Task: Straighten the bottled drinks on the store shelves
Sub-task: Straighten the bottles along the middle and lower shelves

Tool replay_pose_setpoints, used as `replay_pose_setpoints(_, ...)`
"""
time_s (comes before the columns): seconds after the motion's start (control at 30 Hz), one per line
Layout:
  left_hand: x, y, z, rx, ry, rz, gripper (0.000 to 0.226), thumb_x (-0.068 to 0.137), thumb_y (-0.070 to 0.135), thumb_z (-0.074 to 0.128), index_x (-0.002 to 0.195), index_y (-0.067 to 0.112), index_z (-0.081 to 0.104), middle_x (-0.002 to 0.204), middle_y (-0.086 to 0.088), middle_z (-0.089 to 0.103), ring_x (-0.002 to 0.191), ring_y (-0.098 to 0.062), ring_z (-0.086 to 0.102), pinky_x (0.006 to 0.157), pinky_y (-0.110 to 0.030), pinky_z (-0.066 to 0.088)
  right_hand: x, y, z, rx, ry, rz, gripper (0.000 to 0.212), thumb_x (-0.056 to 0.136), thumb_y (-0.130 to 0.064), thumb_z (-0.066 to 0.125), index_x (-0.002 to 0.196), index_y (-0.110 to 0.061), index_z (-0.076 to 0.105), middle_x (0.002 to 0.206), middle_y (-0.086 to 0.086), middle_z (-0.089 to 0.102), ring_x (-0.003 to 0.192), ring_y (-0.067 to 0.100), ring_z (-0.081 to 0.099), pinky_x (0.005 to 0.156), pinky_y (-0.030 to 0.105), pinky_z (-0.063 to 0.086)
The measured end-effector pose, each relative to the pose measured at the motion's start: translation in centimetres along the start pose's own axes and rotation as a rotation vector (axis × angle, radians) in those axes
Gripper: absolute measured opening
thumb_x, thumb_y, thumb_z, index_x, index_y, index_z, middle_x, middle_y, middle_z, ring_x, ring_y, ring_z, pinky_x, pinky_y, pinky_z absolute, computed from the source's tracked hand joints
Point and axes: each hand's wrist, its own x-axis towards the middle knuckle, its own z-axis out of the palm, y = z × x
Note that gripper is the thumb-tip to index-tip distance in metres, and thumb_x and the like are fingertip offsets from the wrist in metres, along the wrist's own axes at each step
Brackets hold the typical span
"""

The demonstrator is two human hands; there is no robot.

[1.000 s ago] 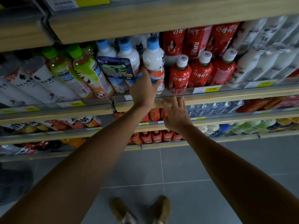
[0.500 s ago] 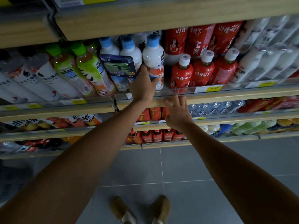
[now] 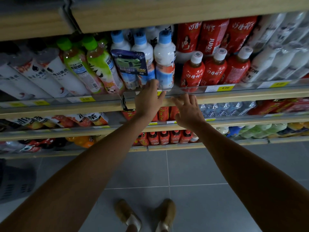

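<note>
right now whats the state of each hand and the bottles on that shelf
left hand: open, fingertips at the base of the blue-capped bottle, no grip
right hand: open, fingers on the shelf edge
blue-capped bottle: upright, front row
green-capped bottles: upright, side by side
red white-capped bottles: upright, in a row
shelf edge: price tags in place

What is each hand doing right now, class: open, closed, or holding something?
Left hand: open, fingers at the base of the blue-capped bottle, not gripping it.
Right hand: open, fingers spread on the shelf edge.
</note>
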Motion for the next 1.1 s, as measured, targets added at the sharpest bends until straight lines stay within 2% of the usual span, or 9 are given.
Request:
replay_pose_setpoints(0.1, -1.9, -1.3, 0.2, 0.232, -0.143, 0.132, 0.043, 0.092, 0.039, 0.053, 0.122, 0.008, 0.051, 0.132, -0.009, 0.048, 0.117, -0.025, 0.05, 0.085, -0.037, 0.046, -0.4, -0.4, -0.1, -0.015, -0.001, 0.005, 0.069, 0.079, -0.019, 0.059, 0.143, -0.021, 0.034, 0.14, 0.014, 0.033, 0.131, 0.034, 0.026, 0.114, 0.047, 0.02)
replay_pose_setpoints(0.2, -4.0, -2.0, 0.8, 0.34, -0.348, 0.162, 0.06, 0.09, 0.048, 0.051, 0.138, 0.013, 0.038, 0.155, -0.011, 0.018, 0.136, -0.032, 0.029, 0.106, -0.048, 0.032, -1.0, -1.4, 0.0, -0.003, -0.055, 0.041, 0.08, 0.078, -0.017, 0.059, 0.148, -0.018, 0.022, 0.149, 0.013, 0.023, 0.141, 0.031, 0.013, 0.115, 0.05, 0.019)
replay_pose_setpoints(0.27, -5.6, -2.5, 1.3, 0.406, -0.457, 0.14, 0.071, 0.089, 0.053, 0.049, 0.144, 0.016, 0.026, 0.158, -0.01, 0.006, 0.143, -0.032, 0.016, 0.109, -0.053, 0.025, -1.6, -1.9, 0.0, 0.004, -0.043, 0.051, 0.081, 0.078, -0.015, 0.059, 0.149, -0.016, 0.02, 0.153, 0.012, 0.017, 0.143, 0.031, 0.007, 0.113, 0.05, 0.022)
replay_pose_setpoints(0.33, -7.0, -3.0, 1.4, 0.45, -0.491, 0.126, 0.075, 0.089, 0.055, 0.047, 0.147, 0.014, 0.021, 0.159, -0.01, 0.004, 0.144, -0.031, 0.012, 0.109, -0.054, 0.023, -2.4, -2.2, 0.2, -0.04, -0.026, 0.034, 0.079, 0.076, -0.012, 0.058, 0.147, -0.013, 0.023, 0.154, 0.013, 0.015, 0.143, 0.031, 0.009, 0.111, 0.051, 0.025)
replay_pose_setpoints(0.4, -8.1, -3.5, 1.2, 0.455, -0.511, 0.111, 0.077, 0.089, 0.054, 0.047, 0.148, 0.013, 0.019, 0.158, -0.011, 0.006, 0.143, -0.031, 0.014, 0.11, -0.053, 0.021, -3.5, -2.4, 0.5, -0.07, -0.065, 0.03, 0.079, 0.075, -0.012, 0.059, 0.146, -0.012, 0.024, 0.155, 0.014, 0.013, 0.143, 0.033, 0.011, 0.112, 0.053, 0.022)
replay_pose_setpoints(0.5, -9.6, -3.7, 0.7, 0.465, -0.513, 0.13, 0.078, 0.087, 0.053, 0.051, 0.147, 0.013, 0.022, 0.154, -0.011, 0.022, 0.138, -0.029, 0.026, 0.11, -0.053, 0.022, -5.6, -2.5, 1.8, -0.065, -0.183, 0.071, 0.078, 0.079, -0.025, 0.061, 0.147, -0.014, 0.024, 0.152, 0.015, 0.022, 0.141, 0.032, 0.015, 0.115, 0.052, 0.014)
replay_pose_setpoints(0.6, -11.0, -4.1, 0.7, 0.437, -0.508, 0.132, 0.075, 0.087, 0.051, 0.051, 0.145, 0.011, 0.025, 0.147, -0.009, 0.034, 0.133, -0.029, 0.034, 0.109, -0.052, 0.024, -7.9, -2.8, 3.3, -0.101, -0.224, 0.1, 0.065, 0.084, -0.027, 0.056, 0.143, -0.011, 0.032, 0.149, 0.015, 0.028, 0.14, 0.031, 0.02, 0.114, 0.052, 0.015)
replay_pose_setpoints(0.8, -14.5, -4.8, 0.9, 0.457, -0.555, 0.128, 0.069, 0.089, 0.049, 0.048, 0.143, 0.01, 0.028, 0.143, -0.009, 0.04, 0.131, -0.03, 0.036, 0.109, -0.049, 0.021, -10.9, -4.0, 4.7, -0.14, -0.196, 0.096, 0.047, 0.081, -0.024, 0.053, 0.125, -0.009, 0.051, 0.126, 0.015, 0.052, 0.125, 0.032, 0.039, 0.103, 0.046, 0.028)
replay_pose_setpoints(1.1, -17.0, -6.9, -1.0, 0.456, -0.563, 0.184, 0.058, 0.087, 0.048, 0.049, 0.131, 0.011, 0.041, 0.133, -0.009, 0.049, 0.125, -0.028, 0.043, 0.107, -0.05, 0.025, -12.9, -7.5, 4.8, -0.109, -0.138, 0.108, 0.048, 0.081, -0.024, 0.056, 0.126, -0.009, 0.051, 0.124, 0.014, 0.055, 0.12, 0.032, 0.042, 0.102, 0.043, 0.028)
